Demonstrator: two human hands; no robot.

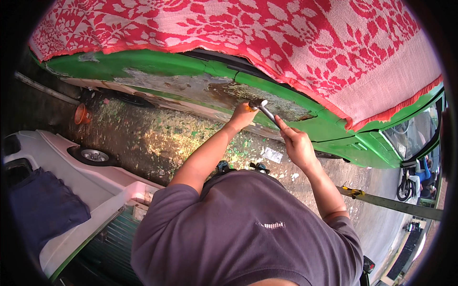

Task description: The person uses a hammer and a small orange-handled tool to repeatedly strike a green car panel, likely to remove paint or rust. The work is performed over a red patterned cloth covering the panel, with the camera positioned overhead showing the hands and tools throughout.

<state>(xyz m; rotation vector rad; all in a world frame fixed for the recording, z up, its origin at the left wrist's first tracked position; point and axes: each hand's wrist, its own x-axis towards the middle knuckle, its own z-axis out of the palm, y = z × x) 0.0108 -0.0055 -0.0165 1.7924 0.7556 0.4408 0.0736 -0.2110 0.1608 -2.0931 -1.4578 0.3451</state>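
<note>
My right hand (297,144) is closed around the shaft of a hammer (268,113), which slants up and left to its metal head. Just left of the head, my left hand (242,117) is closed on a small orange-handled tool (250,107); its working end is hidden, so its kind does not show. Both hands are at the side of a green car body (164,82). A long patch of its paint is stripped to grey and rusty brown metal (224,93), and the hammer head is in front of this patch. I cannot tell whether it touches the small tool.
A red and white floral cloth (238,24) drapes over the car. Paint flakes litter the ground (176,140) below, near a white paper scrap (272,154). An orange bucket (82,114) lies far left. Behind left is a pale pink vehicle (62,148); a pole (391,203) crosses at right.
</note>
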